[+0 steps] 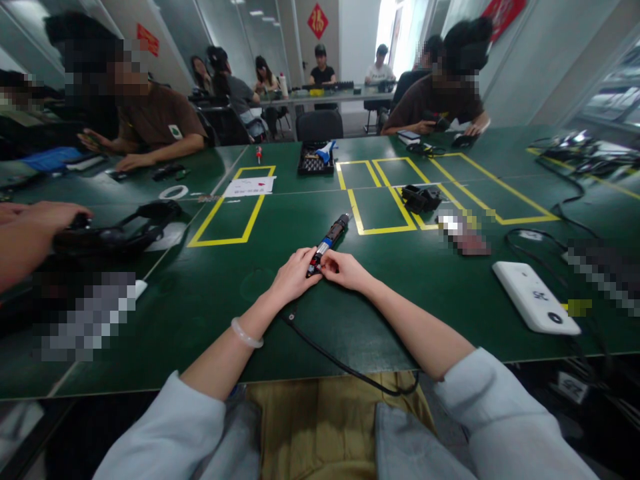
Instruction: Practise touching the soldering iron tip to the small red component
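Note:
An electric screwdriver with its inside laid bare lies slanted on the green table, tip pointing away and to the right. A blue and silver cylinder shows in its body, with red bits near the rear end. My left hand wraps around that rear end from the left and steadies it. At the same end, my right hand has thumb and finger pinched together against the tool; whatever lies between them is too small to make out. A black cable runs from beside my left wrist over the table's front edge.
Yellow tape marks rectangles on the green table. Ahead stands a black tray with a blue-white wrapper. At right are a black device, a white power bank and cables. Co-workers sit on both sides; one's hand is at left.

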Demonstrator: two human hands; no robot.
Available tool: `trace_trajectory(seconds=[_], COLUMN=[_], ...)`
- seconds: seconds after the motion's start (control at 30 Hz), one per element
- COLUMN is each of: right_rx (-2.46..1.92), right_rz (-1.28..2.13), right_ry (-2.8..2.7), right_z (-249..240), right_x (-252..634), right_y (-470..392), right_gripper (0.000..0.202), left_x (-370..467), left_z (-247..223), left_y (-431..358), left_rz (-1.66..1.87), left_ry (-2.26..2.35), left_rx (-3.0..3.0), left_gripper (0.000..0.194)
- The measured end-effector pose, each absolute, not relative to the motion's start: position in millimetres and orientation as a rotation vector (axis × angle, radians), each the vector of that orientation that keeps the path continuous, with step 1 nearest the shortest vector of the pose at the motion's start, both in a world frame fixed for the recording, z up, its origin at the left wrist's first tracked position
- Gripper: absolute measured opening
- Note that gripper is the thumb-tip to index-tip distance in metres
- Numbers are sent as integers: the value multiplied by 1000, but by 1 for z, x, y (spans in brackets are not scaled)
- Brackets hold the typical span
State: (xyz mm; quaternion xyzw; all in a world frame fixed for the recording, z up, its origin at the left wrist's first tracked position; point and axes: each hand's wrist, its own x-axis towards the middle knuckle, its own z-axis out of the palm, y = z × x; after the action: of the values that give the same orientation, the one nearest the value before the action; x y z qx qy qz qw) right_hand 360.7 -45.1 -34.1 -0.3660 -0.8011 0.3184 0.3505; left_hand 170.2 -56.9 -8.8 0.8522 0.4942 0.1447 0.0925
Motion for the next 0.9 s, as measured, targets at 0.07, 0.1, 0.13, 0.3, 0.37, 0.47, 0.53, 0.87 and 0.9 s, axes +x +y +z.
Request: trace_trajectory(seconds=[0.07,0.1,0.13,0.3,0.37,0.47,0.53,0.87,0.9], right_rx=[-942,-948,-954,-952,-957,-965,-963,-1000,-1002], right_rz=[831,835,840,852,825,822,842,813,813], right_ry=[-2074,-2072,-2070,-2046,-2045,-2039,-2031,-2072,-2074], right_z=[-34,-34,-34,-31,-29,-28,-30,-28,-27], right_x=[361,361,361,362,363,365,366,369,369], right_y=[-45,-45,-45,-46,-47,-47,-46,-45,-46], right_gripper=[6,6,5,4,7,11,13,8,8], left_x=[171,171,172,177,180,183,182,115,103], left_z=[-9,-9,-9,-10,-10,-10,-10,-4,-4], left_y=[-58,-58,-59,-61,-61,-61,-60,-33,-29], left_rz=[432,429,424,429,435,418,413,295,284], left_ry=[1476,1487,1500,1590,1618,1649,1664,1947,2000], left_rx=[2539,2548,2559,2588,2598,2618,2623,2389,2337], left_gripper=[67,68,68,63,60,57,57,64,65])
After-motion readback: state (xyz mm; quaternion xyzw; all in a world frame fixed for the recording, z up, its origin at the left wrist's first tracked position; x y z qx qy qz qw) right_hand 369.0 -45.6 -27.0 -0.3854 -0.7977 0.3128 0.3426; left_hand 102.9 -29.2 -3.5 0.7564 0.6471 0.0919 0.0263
